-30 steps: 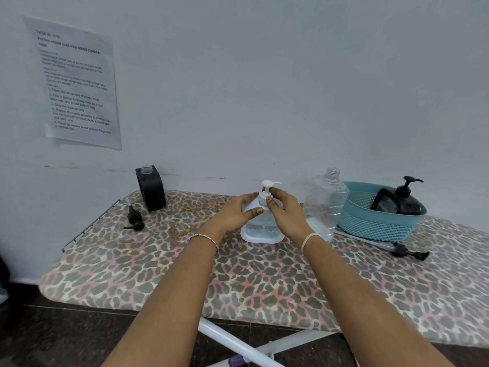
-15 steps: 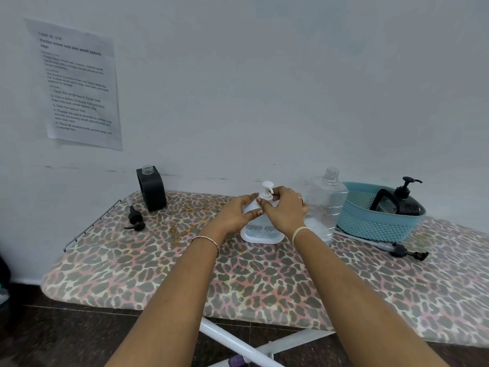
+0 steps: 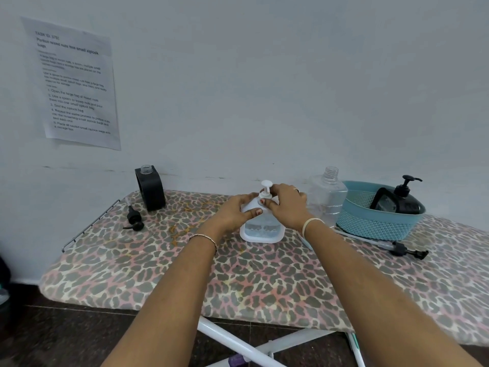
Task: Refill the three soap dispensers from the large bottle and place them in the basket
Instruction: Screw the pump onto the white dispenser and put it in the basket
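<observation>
Your right hand [image 3: 287, 205] has rolled farther round the pump [image 3: 266, 184] of the white dispenser [image 3: 262, 230], pinching it mid-twist. Your left hand [image 3: 235, 210] grips the body, upright on the board [image 3: 158, 260]. Capping is probably nearly done; the basket [image 3: 375, 225] comes next.

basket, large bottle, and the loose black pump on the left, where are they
basket [image 3: 375, 225]: head view, front wall.
large bottle [image 3: 329, 194]: head view, clear body.
loose black pump [image 3: 133, 217]: head view, its collar.
</observation>
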Available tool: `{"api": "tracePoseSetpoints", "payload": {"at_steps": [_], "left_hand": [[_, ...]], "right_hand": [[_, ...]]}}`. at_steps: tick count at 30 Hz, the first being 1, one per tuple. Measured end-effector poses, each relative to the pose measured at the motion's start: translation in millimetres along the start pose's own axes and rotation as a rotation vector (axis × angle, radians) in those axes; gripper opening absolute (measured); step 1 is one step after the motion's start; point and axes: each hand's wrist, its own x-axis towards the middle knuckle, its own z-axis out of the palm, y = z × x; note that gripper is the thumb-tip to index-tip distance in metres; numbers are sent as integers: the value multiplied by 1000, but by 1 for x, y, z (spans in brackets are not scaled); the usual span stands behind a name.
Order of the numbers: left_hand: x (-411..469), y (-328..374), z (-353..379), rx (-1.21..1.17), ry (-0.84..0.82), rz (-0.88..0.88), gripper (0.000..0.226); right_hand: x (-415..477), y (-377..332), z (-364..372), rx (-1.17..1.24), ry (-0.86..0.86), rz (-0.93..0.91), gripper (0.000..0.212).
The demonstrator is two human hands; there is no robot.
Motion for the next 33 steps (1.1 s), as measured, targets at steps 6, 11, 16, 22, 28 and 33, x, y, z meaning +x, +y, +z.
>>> {"api": "tracePoseSetpoints", "payload": {"at_steps": [6,11,16,22,28,33], "left_hand": [[0,2,3,68,26,54,46],[-1,1,4,104,36,73,43],[-1,2,5,147,51,69,45],[-2,4,7,157,62,57,46],[-1,5,7,179,50,52,40],[-4,8,6,105,20,-4,54]], "right_hand": [[-8,-12,9,-176,108,27,31],[-12,-18,12,-280,159,47,33],[-14,-21,13,-323,192,58,32],[-14,-23,13,-338,200,63,32],[-14,-22,11,-326,177,74,34],[-16,-21,9,-268,153,98,32]]}}
